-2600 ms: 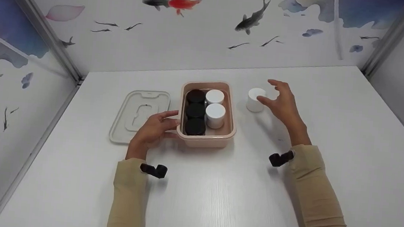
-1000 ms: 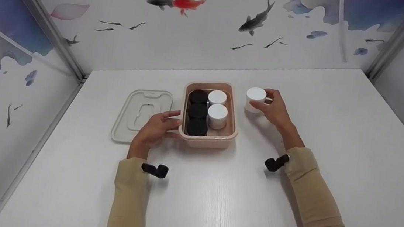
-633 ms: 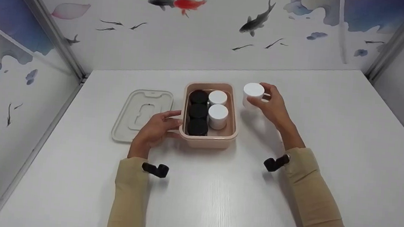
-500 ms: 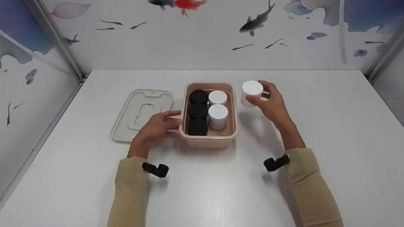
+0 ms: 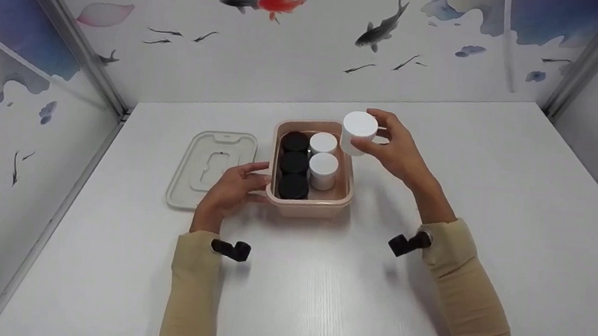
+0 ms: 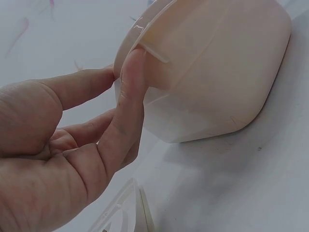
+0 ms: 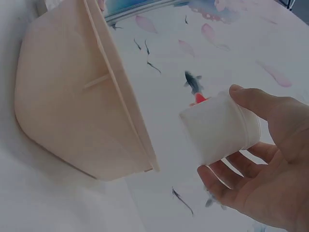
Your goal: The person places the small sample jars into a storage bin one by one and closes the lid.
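Note:
A white jar (image 5: 356, 133) with a smooth lid is held in the right hand (image 5: 396, 150), thumb on the near side and fingers behind. It is raised by the right rim of a pink storage box (image 5: 310, 210). Inside the box stand three black-lidded jars (image 5: 294, 163) in a row on the left and two white jars (image 5: 323, 170) on the right. At the box's left side, the left hand (image 5: 231, 189) holds the rim. In the left wrist view the fingertips meet the rim's edge and underside. The right wrist view shows the held jar (image 7: 217, 128) tilted, apart from the box.
A pale grey lid (image 5: 179, 189) lies flat on the white table (image 5: 286, 298), left of the box and partly behind the left hand. Panels printed with fish (image 5: 378, 30) and petals stand at the back and on both sides.
The right hand has gripped the white jar from the table, lifted it and carried it left to the box's rim. The left hand stays at the box.

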A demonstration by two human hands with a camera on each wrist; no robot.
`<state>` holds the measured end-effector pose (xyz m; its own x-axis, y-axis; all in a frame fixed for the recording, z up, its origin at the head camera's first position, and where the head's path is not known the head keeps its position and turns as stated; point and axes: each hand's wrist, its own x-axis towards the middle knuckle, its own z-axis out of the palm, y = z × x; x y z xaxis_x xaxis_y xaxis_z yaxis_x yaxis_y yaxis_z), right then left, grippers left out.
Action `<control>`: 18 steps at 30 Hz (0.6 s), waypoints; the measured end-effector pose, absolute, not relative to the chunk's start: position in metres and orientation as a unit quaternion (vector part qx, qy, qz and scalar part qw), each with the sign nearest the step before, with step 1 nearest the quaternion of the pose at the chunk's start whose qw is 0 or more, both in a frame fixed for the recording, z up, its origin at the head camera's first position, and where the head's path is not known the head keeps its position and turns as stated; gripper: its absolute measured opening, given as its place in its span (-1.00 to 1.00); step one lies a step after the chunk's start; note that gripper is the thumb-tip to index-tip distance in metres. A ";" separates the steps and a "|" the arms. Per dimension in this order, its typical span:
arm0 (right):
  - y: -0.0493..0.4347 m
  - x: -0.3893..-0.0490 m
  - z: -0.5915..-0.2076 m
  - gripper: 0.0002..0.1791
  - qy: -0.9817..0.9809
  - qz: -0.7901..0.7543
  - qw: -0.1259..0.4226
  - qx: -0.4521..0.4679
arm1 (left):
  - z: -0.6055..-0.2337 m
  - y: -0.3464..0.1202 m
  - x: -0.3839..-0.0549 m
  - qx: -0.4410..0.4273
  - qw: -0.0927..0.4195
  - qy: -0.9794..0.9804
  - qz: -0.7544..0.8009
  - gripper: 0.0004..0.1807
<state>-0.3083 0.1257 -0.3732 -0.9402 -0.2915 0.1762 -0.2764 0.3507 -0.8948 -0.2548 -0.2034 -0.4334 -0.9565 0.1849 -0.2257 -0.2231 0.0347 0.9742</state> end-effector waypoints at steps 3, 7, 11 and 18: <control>0.122 -0.304 -0.368 -0.15 0.822 -0.539 0.012 -0.185 | -0.433 -0.204 -0.254 -0.017 0.146 0.709 0.690 -0.41; 0.117 -0.298 -0.363 -0.15 0.818 -0.537 0.018 -0.206 | -0.433 -0.204 -0.254 -0.015 0.145 0.712 0.687 -0.40; 0.114 -0.293 -0.361 -0.17 0.812 -0.535 0.027 -0.232 | -0.432 -0.204 -0.253 -0.012 0.144 0.709 0.690 -0.40; 0.109 -0.287 -0.361 -0.16 0.816 -0.504 0.068 -0.276 | -0.432 -0.203 -0.253 -0.016 0.146 0.708 0.691 -0.39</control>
<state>-0.2874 0.1094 -0.3614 -0.8390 -0.5176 0.1677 -0.3814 0.3398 -0.8597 -0.2534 -0.2033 -0.4316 -0.9567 0.1797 -0.2289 -0.2244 0.0453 0.9735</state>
